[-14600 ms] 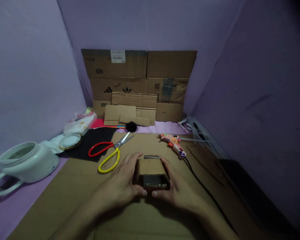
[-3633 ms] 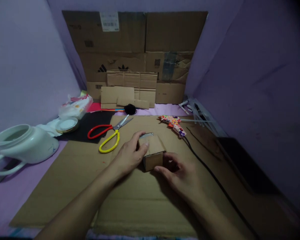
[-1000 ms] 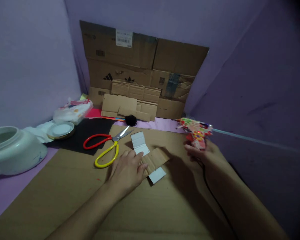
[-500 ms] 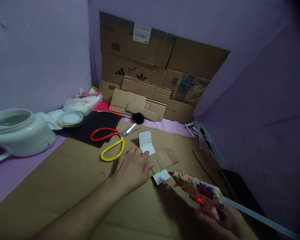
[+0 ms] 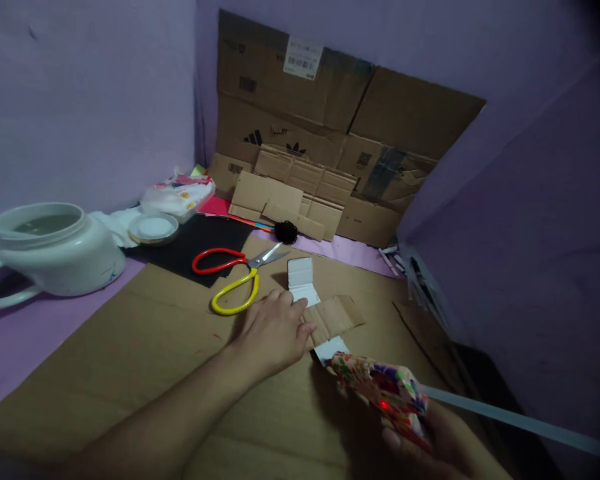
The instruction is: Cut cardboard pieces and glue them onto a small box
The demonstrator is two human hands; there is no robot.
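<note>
Two crossed cardboard strips lie on the large cardboard sheet (image 5: 145,353): a brown strip (image 5: 337,317) on top of a white one (image 5: 301,272). My left hand (image 5: 275,333) presses the left end of the brown strip with its fingertips and thumb. In my right hand (image 5: 430,437) is a flower-patterned glue gun (image 5: 380,387), its red light lit and a long glue stick (image 5: 505,417) sticking out of its back. The gun's nozzle is over the near white flap (image 5: 331,348); whether it touches cannot be made out.
Scissors (image 5: 253,267) with red and yellow handles lie open beyond my left hand. At the left are a white pot (image 5: 70,260) and a lid (image 5: 153,228). Black yarn (image 5: 285,232) and leaning cardboard (image 5: 300,100) are at the back; glue sticks (image 5: 420,283) lie back right.
The glue gun has moved left, and its nozzle is now over the near white flap. My left hand stays on the brown strip. The whole view has shifted slightly.
</note>
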